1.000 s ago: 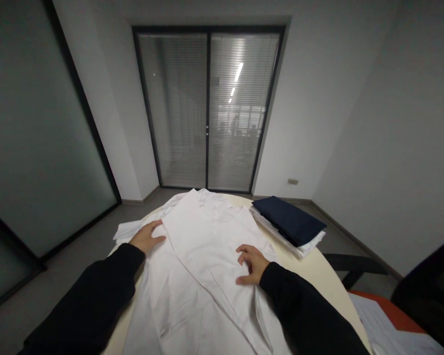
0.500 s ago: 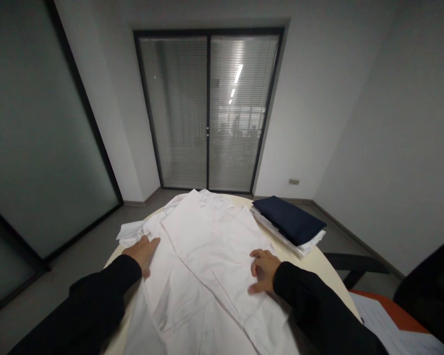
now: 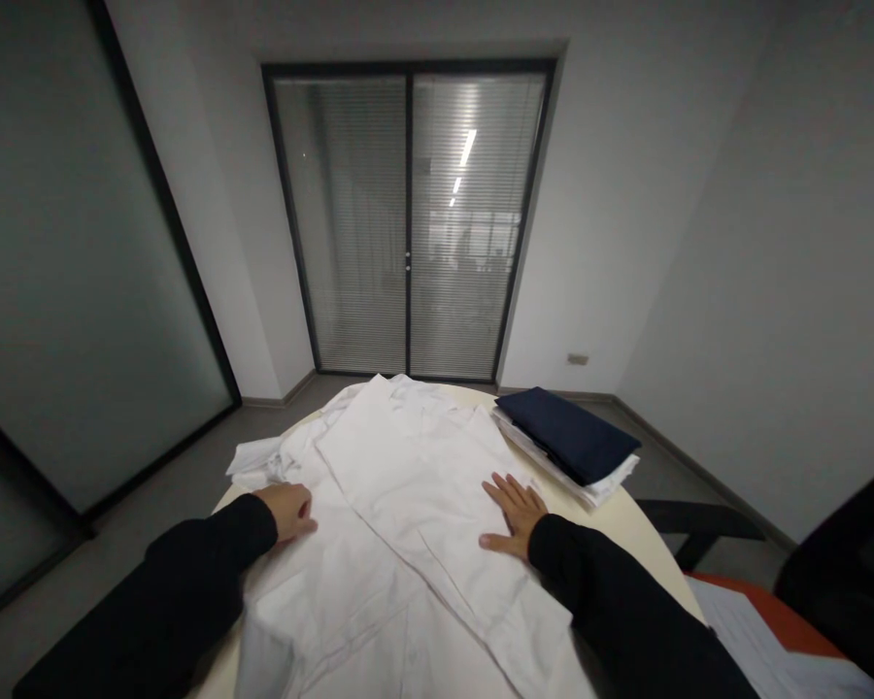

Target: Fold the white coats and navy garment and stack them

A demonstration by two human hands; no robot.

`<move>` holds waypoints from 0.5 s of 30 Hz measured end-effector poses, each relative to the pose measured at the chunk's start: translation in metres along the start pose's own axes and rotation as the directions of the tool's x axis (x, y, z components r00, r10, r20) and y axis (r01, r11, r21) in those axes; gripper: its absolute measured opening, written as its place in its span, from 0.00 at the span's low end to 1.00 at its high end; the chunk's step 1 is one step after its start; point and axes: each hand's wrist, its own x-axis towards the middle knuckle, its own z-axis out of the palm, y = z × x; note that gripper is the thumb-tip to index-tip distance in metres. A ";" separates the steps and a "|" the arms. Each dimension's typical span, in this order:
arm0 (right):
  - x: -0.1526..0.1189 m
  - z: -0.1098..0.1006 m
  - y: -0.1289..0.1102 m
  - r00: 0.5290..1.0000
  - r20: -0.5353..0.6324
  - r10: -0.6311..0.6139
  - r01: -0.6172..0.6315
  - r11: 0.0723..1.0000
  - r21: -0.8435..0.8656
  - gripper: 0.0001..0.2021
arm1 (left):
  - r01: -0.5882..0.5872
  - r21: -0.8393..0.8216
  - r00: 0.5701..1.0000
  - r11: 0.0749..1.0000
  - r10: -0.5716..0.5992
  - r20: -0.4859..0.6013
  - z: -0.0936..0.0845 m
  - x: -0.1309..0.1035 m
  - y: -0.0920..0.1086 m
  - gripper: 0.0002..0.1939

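Note:
A white shirt (image 3: 408, 485) lies spread over a round cream table (image 3: 648, 544), with folds running diagonally across it. My left hand (image 3: 289, 512) is at the shirt's left edge, its fingers curled inward against the fabric; whether cloth is pinched in them is hard to make out. On the right part of the shirt, my right hand (image 3: 516, 516) rests palm down with its fingers spread, holding nothing.
A folded dark blue garment (image 3: 572, 432) lies on white folded cloth (image 3: 603, 487) at the table's back right. Beyond the right edge are a black chair (image 3: 852, 573) and papers (image 3: 750, 631) on an orange surface. Glass doors (image 3: 408, 223) stand behind.
My left hand has moved slightly down and curled its fingers, and the fabric near it has shifted. My right hand has flattened, its fingers now spread on the shirt.

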 end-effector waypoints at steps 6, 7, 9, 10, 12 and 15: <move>0.004 -0.013 0.011 0.998 0.017 -0.055 0.056 0.998 -0.015 0.53 | 0.022 -0.367 0.943 0.930 0.103 0.317 0.003 -0.004 0.022 0.11; 0.003 -0.014 0.012 0.998 0.017 -0.058 0.058 0.998 -0.019 0.54 | 0.014 -0.384 0.924 0.923 0.135 0.358 0.003 -0.007 0.027 0.10; 0.003 -0.014 0.014 0.998 0.014 -0.060 0.060 0.998 -0.021 0.54 | 0.002 -0.405 0.882 0.914 0.190 0.432 0.003 -0.016 0.039 0.09; 0.003 -0.014 0.015 0.998 0.011 -0.059 0.060 0.998 -0.020 0.54 | 0.001 -0.413 0.858 0.911 0.211 0.469 0.004 -0.021 0.045 0.10; 0.004 -0.014 0.016 0.998 0.005 -0.058 0.058 0.998 -0.014 0.53 | 0.000 -0.415 0.806 0.910 0.246 0.538 0.007 -0.031 0.056 0.14; 0.005 -0.015 0.018 0.998 0.024 -0.062 0.062 0.998 -0.005 0.53 | -0.007 -0.336 0.755 0.942 0.225 0.616 0.013 -0.041 0.062 0.15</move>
